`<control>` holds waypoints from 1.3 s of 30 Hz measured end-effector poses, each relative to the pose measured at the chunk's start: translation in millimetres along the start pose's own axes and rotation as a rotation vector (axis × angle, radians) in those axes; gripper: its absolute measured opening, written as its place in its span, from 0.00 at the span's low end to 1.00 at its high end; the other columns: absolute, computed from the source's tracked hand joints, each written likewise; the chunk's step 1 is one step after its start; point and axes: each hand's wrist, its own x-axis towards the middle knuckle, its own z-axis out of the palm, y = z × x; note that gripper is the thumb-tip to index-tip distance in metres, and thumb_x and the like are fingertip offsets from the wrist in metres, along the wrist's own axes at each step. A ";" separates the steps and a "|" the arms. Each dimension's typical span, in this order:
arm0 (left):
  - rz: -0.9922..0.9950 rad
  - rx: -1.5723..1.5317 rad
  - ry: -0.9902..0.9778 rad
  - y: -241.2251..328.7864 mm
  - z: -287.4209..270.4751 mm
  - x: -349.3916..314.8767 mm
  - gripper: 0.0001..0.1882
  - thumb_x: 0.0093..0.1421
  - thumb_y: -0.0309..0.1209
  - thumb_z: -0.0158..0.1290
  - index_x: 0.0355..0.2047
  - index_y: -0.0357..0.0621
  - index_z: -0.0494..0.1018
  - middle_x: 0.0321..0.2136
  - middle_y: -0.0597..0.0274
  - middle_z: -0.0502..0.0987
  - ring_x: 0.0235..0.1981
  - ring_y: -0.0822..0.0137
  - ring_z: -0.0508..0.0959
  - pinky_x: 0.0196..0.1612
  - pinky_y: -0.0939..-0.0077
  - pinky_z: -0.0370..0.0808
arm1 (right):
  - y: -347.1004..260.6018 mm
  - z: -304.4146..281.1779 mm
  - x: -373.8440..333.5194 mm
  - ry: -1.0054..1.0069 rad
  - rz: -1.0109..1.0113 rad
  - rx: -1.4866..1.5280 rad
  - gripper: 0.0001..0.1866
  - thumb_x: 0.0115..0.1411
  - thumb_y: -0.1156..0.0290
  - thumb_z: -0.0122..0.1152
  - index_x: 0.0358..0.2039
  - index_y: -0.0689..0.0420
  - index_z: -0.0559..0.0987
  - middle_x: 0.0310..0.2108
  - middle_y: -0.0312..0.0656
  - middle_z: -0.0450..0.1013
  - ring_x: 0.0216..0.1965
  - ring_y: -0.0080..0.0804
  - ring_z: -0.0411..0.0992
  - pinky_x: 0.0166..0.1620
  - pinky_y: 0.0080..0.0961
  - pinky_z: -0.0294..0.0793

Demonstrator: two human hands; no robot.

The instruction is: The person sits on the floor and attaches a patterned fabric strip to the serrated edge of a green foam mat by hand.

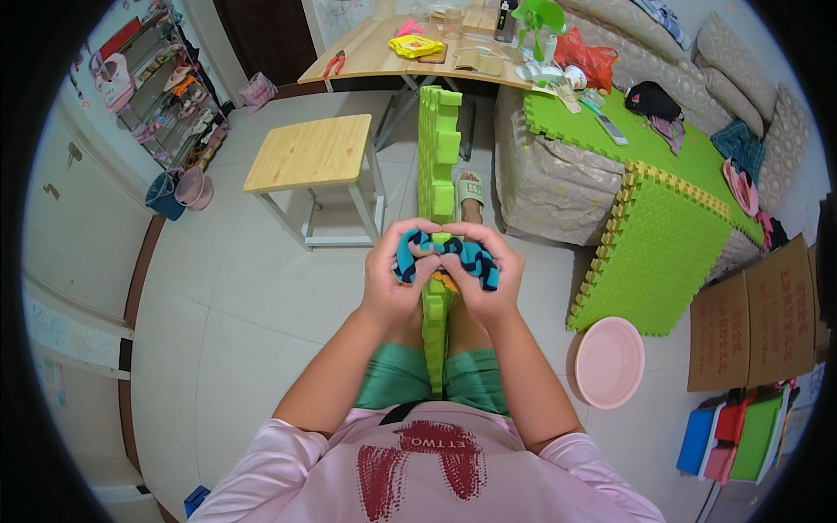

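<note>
A teal-and-navy striped cloth (476, 260) is bunched up in front of me, held at both ends. My left hand (389, 277) is closed around its left part, and my right hand (497, 283) grips the right part. Both thumbs press on the cloth near its middle, with the fingertips meeting behind it. Directly below, a green interlocking foam mat (434, 166) stands on edge between my legs, its toothed side facing up. A small orange patch shows under the cloth; I cannot tell what it is.
A small wooden stool (316, 150) stands ahead on the left, before a cluttered wooden table (366, 57). To the right, another foam mat (649, 253) leans on the covered sofa (540, 187). Near it are a pink basin (610, 363) and cardboard boxes (750, 314).
</note>
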 end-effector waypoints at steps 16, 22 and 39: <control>-0.030 -0.178 -0.115 11.2 16.6 0.9 0.13 0.55 0.28 0.54 0.40 0.38 0.66 0.32 0.67 0.70 0.33 0.79 0.68 0.38 0.85 0.66 | -3.6 -9.4 -5.0 0.128 -0.071 0.127 0.09 0.50 0.73 0.65 0.29 0.62 0.74 0.25 0.36 0.72 0.25 0.18 0.69 0.31 0.16 0.69; -0.115 -0.189 -0.239 17.8 40.3 5.1 0.13 0.55 0.29 0.55 0.38 0.38 0.66 0.30 0.68 0.70 0.32 0.79 0.68 0.38 0.85 0.66 | -19.0 -32.8 -17.7 0.288 -0.104 -0.002 0.08 0.50 0.74 0.65 0.27 0.62 0.74 0.22 0.34 0.72 0.24 0.14 0.66 0.28 0.12 0.66; -0.342 -0.440 -0.193 22.9 34.3 42.3 0.08 0.58 0.33 0.53 0.32 0.43 0.67 0.24 0.69 0.74 0.21 0.84 0.67 0.19 0.91 0.59 | -10.9 -57.1 17.7 0.143 0.327 0.881 0.07 0.57 0.72 0.56 0.35 0.58 0.70 0.29 0.36 0.69 0.29 0.21 0.70 0.32 0.16 0.69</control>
